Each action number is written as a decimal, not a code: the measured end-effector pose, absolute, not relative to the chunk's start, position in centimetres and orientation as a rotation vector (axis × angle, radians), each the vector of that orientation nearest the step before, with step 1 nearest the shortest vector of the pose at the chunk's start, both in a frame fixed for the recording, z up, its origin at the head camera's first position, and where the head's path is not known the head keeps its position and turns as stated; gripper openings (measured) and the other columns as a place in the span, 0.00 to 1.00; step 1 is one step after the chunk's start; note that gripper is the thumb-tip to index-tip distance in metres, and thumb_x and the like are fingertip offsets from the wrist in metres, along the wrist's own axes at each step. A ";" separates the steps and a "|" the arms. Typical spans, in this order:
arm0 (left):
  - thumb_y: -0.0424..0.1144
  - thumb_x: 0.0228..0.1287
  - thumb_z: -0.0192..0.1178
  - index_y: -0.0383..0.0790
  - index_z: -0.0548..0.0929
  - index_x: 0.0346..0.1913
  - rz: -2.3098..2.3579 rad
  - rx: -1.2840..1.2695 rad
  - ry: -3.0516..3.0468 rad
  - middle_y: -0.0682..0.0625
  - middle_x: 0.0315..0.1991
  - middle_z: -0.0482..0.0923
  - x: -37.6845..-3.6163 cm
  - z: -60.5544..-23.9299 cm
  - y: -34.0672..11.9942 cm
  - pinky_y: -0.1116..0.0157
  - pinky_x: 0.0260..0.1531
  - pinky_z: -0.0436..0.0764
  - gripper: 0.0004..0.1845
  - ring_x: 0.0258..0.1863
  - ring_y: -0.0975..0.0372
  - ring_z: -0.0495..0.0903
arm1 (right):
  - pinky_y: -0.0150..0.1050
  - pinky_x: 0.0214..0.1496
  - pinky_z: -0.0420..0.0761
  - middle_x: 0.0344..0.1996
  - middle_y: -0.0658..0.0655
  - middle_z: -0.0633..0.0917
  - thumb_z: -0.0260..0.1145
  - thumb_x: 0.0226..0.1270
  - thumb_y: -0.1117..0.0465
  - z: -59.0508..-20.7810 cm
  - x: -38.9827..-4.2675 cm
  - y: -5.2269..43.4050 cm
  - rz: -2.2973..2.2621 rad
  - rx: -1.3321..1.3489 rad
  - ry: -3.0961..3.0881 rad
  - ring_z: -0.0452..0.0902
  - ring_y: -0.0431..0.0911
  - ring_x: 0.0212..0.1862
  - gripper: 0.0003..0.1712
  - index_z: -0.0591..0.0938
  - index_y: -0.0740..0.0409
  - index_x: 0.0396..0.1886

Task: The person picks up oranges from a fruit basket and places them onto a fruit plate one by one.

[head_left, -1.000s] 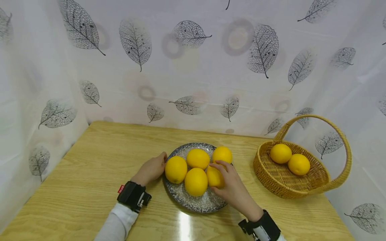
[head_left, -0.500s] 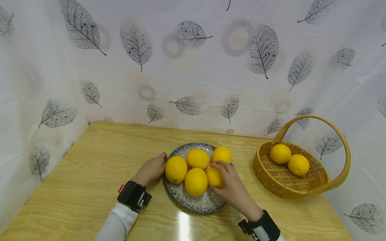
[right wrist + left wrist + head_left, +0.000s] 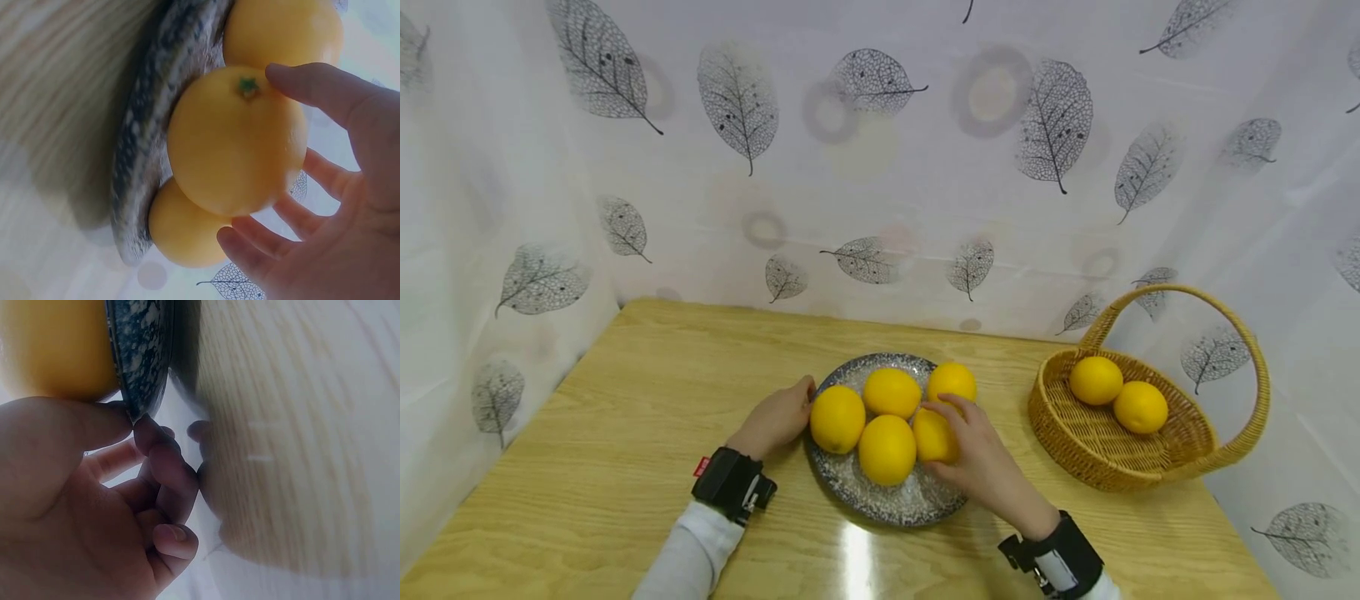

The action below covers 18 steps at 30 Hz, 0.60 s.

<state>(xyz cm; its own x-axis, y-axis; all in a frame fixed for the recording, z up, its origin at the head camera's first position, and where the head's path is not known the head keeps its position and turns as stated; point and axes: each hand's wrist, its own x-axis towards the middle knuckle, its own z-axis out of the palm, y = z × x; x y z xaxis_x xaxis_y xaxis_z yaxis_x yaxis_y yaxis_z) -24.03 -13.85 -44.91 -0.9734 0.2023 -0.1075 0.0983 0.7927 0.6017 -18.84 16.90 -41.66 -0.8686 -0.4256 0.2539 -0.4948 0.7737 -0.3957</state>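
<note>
My left hand pinches the left rim of a speckled grey plate; in the left wrist view the thumb and curled fingers meet at the rim. On the plate sit several yellow-orange oranges, including a left orange, a front orange, a middle orange and a back right orange. My right hand is loosely curled round the right orange, which rests on the plate. Up close, the thumb tip overlaps that orange near its green stem mark, with fingers behind.
To the right stands a wicker basket with a tall arched handle. Inside lie a rear orange and a nearer orange. A leaf-print curtain surrounds the wooden table.
My right hand and wrist have shifted slightly to the right, around the right orange. The left hand, plate and oranges stay in place on the table.
</note>
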 end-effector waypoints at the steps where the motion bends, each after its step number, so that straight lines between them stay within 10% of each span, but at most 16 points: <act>1: 0.37 0.78 0.48 0.39 0.73 0.53 0.932 0.238 2.813 0.47 0.28 0.77 -24.0 -44.8 -13.9 0.63 0.29 0.68 0.09 0.27 0.57 0.72 | 0.64 0.64 0.76 0.69 0.65 0.71 0.83 0.50 0.62 -41.5 -18.9 17.0 0.681 0.738 -2.825 0.69 0.65 0.69 0.43 0.76 0.54 0.67; 18: 0.38 0.78 0.49 0.39 0.74 0.53 0.934 0.240 2.808 0.47 0.28 0.76 -24.1 -44.6 -13.9 0.63 0.28 0.68 0.08 0.26 0.57 0.72 | 0.67 0.68 0.70 0.73 0.67 0.68 0.62 0.77 0.50 -35.8 -24.5 22.9 0.628 0.654 -3.079 0.66 0.68 0.72 0.32 0.67 0.53 0.75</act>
